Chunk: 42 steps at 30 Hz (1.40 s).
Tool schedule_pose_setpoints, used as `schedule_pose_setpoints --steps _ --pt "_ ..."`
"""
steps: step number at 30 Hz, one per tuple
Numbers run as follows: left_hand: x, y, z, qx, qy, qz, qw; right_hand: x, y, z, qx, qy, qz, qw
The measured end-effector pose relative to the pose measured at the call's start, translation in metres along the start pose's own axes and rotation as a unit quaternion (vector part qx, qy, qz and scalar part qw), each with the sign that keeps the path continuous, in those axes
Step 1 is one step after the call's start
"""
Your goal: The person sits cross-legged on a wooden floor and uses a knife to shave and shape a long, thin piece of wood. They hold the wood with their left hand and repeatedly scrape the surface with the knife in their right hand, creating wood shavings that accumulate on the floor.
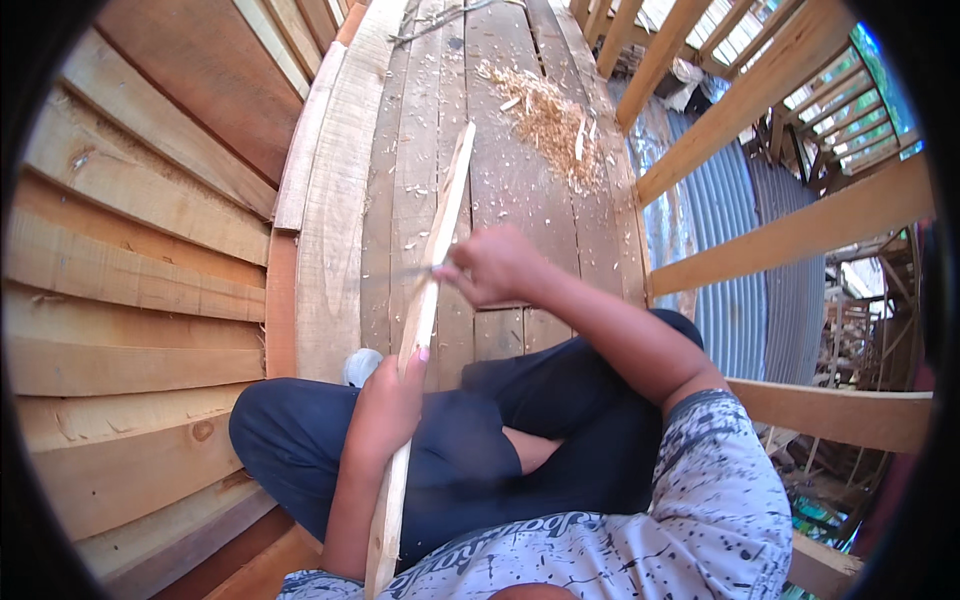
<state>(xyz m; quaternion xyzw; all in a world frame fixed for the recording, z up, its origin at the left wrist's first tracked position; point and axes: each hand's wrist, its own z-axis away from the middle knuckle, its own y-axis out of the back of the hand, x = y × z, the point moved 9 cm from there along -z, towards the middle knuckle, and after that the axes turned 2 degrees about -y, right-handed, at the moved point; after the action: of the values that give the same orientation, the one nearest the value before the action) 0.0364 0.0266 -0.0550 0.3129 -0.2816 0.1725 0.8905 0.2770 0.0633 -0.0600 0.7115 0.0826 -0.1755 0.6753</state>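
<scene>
Our left hand [387, 405] is gripping a wooden stick [424, 315], which is slanting from our lap [450, 440] over the plank floor [510, 220]. Our right hand [490, 265] is grasping a thin, blurred tool [400, 272] across it. Farther out, shavings [550, 120] are lying heaped.

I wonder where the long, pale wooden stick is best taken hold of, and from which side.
Probably the lower middle of the long, pale wooden stick, from the left: it looks narrow enough to wrap, as the left grip does, and that part lies clear of the right grip and its blurred, thin grey tool farther up.
</scene>
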Motion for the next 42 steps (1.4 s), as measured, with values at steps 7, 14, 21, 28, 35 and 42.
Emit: schedule_pose_setpoints --steps 7,14,21,28,35,42 --pt "0.001 0.002 0.0 0.02 -0.048 -0.044 0.998 -0.023 0.004 0.009 -0.104 0.024 0.023 0.994" --pt "0.017 0.009 0.009 0.036 -0.058 -0.082 0.994 0.031 -0.016 0.002 -0.117 -0.086 -0.026 0.989" --pt "0.027 0.008 0.008 0.02 -0.056 -0.077 0.995 0.046 -0.018 -0.008 -0.097 -0.014 0.022 0.995" --pt "0.022 0.004 0.007 0.015 -0.044 -0.048 0.998 0.033 -0.016 -0.011 -0.062 0.075 -0.012 0.995" --pt "0.029 0.005 0.011 0.015 -0.06 -0.076 0.995 0.024 -0.013 -0.007 -0.056 0.121 -0.012 0.991" --pt "0.02 0.005 0.008 0.034 -0.062 -0.056 0.996 -0.009 -0.013 0.009 -0.035 0.182 -0.018 0.982"
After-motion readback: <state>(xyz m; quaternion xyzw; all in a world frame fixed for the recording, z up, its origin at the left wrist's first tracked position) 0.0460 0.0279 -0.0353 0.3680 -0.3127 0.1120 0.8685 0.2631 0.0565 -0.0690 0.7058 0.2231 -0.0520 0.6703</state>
